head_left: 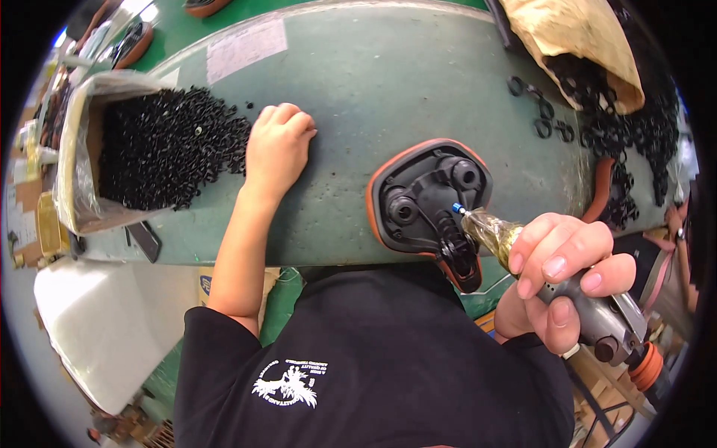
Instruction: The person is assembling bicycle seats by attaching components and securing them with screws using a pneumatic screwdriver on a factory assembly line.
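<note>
My right hand [571, 280] is wrapped around a grey pneumatic screwdriver [609, 319], its front part covered in yellowish wrapping and ending in a blue tip. That tip sits over an upturned bicycle saddle [432, 196] on the table; I cannot tell whether they touch. The saddle has a black underside, an orange rim and two round sockets, with its narrow nose toward me. My left hand [279, 145] rests closed at the right edge of a heap of small black parts [168, 145]. Whatever its curled fingers hold is hidden.
The heap spills from a plastic-lined box [71, 160] lying on its side at the left. At the far right, a yellowish sack [575, 37] lies open with black ring-shaped clamps [544, 128] around it. A dark phone-like object [145, 241] lies by the table's front edge.
</note>
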`<state>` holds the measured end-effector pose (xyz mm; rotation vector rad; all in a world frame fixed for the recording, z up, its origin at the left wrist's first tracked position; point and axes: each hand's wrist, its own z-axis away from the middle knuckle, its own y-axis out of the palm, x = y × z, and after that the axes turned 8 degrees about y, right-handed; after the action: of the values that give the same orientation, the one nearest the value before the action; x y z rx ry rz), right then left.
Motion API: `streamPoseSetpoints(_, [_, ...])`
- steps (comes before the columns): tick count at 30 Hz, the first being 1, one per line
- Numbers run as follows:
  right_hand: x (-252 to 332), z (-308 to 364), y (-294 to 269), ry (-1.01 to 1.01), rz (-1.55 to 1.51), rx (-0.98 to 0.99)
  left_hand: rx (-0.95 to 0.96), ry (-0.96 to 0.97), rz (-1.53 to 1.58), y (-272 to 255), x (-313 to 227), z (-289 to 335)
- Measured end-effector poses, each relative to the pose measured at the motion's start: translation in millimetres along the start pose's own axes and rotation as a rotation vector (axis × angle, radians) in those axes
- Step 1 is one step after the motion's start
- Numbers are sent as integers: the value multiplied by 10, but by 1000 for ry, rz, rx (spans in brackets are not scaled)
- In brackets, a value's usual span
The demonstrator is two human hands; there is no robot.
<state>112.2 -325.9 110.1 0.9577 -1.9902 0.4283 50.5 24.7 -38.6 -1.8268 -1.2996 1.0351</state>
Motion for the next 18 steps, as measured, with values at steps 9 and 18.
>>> streamPoseSetpoints(9, [259, 137, -146, -137, -220, -56, 293, -492, 2077, -503, -1544, -326])
streamPoseSetpoints(18, [401, 370, -160, -90, -212, -117, 312, -230, 2037, -194, -1724, -271])
